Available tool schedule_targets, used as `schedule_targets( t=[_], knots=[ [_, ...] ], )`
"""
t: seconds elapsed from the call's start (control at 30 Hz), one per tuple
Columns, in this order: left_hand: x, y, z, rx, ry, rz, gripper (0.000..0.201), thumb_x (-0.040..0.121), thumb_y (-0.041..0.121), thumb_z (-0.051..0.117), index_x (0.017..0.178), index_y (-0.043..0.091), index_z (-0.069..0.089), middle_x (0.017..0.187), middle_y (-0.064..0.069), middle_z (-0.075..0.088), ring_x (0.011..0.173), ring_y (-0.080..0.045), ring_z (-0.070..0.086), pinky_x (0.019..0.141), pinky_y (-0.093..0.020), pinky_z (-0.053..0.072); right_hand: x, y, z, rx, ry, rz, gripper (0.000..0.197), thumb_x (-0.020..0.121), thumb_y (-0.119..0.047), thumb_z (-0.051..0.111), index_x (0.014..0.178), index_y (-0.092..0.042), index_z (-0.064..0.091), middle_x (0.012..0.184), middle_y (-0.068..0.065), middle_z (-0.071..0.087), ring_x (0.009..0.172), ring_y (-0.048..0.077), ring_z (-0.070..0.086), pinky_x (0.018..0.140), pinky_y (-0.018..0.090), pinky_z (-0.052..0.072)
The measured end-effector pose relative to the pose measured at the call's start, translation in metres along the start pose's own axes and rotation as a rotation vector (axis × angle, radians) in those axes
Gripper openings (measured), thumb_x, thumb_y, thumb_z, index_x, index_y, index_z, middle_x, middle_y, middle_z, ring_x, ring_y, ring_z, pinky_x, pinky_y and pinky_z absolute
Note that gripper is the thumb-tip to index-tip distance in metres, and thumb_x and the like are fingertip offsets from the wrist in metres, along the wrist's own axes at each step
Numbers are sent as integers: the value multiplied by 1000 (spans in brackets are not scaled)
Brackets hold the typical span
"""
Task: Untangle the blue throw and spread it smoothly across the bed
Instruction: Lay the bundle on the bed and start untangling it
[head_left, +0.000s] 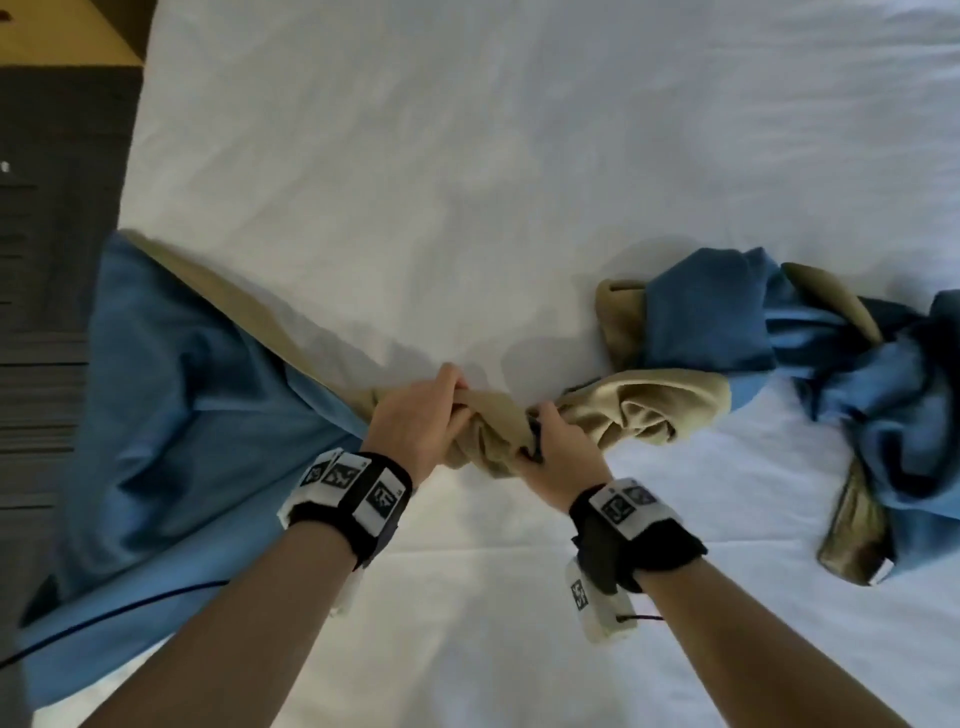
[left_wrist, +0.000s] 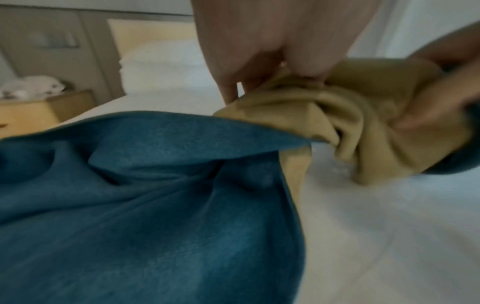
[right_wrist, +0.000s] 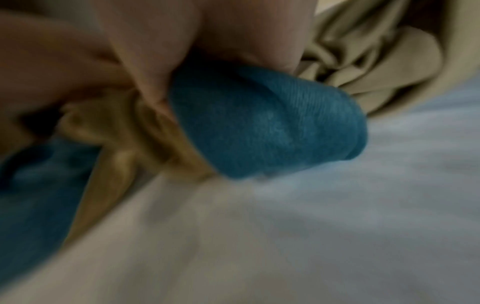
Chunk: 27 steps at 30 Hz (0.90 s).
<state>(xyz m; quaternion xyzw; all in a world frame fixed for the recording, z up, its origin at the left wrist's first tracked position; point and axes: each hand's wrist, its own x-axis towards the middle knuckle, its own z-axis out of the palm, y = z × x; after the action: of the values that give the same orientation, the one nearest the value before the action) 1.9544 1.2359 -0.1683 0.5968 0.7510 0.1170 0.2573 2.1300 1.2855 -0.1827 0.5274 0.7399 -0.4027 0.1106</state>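
The blue throw (head_left: 171, 415), tan on its reverse, lies twisted across the white bed (head_left: 467, 182). Its left part hangs over the bed's left edge; its right part (head_left: 727, 322) is bunched and knotted. In the middle sits a tight tan knot (head_left: 493, 431). My left hand (head_left: 426, 415) grips the knot from the left, fingers curled over the tan cloth (left_wrist: 337, 115). My right hand (head_left: 550, 447) grips it from the right, pinching a blue fold (right_wrist: 265, 123) beside the tan twist (right_wrist: 145, 131).
A wooden nightstand (left_wrist: 39, 111) with a white bundle stands left of the bed's head, near stacked white pillows (left_wrist: 161, 63). Dark floor (head_left: 52, 260) runs along the bed's left side. A thin dark cable (head_left: 130, 608) crosses the hanging throw.
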Motion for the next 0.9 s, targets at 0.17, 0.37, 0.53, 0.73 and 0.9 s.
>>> schedule_targets(
  t=[0.17,0.37,0.53,0.73,0.9],
  knots=[
    [-5,-9,-2,12,214,-48,48,86,35,59,128,17,46,132,-3,47,122,-24,42,109,-48,28,30,16,-61,227,108,128,22,86,-37,60,93,-18,51,87,0,58,82,20,54,74,29,38],
    [-31,-30,8,-52,104,-136,19,85,32,60,95,18,52,90,1,55,84,-23,58,73,-36,45,27,-29,-58,-245,471,-341,16,80,-12,58,95,-11,58,98,12,58,90,32,54,75,39,43],
    [-37,-36,31,182,-175,-158,56,83,51,55,130,26,39,129,4,43,116,-19,44,88,-37,40,15,-43,3,-478,71,-202,75,75,-55,63,131,-15,34,127,7,45,117,28,44,98,40,37],
    [-25,-20,57,226,-144,-131,62,92,40,47,144,20,20,135,0,43,120,-20,44,95,-36,38,34,-31,17,-670,181,-211,54,87,-23,57,134,-11,34,130,11,46,117,29,46,101,39,34],
    [-20,-12,62,48,-145,-187,36,95,25,45,130,26,40,125,3,54,111,-21,54,88,-36,41,48,-40,-11,-535,211,-218,14,88,-13,49,101,-15,54,100,9,60,93,30,58,80,38,43]
  ],
)
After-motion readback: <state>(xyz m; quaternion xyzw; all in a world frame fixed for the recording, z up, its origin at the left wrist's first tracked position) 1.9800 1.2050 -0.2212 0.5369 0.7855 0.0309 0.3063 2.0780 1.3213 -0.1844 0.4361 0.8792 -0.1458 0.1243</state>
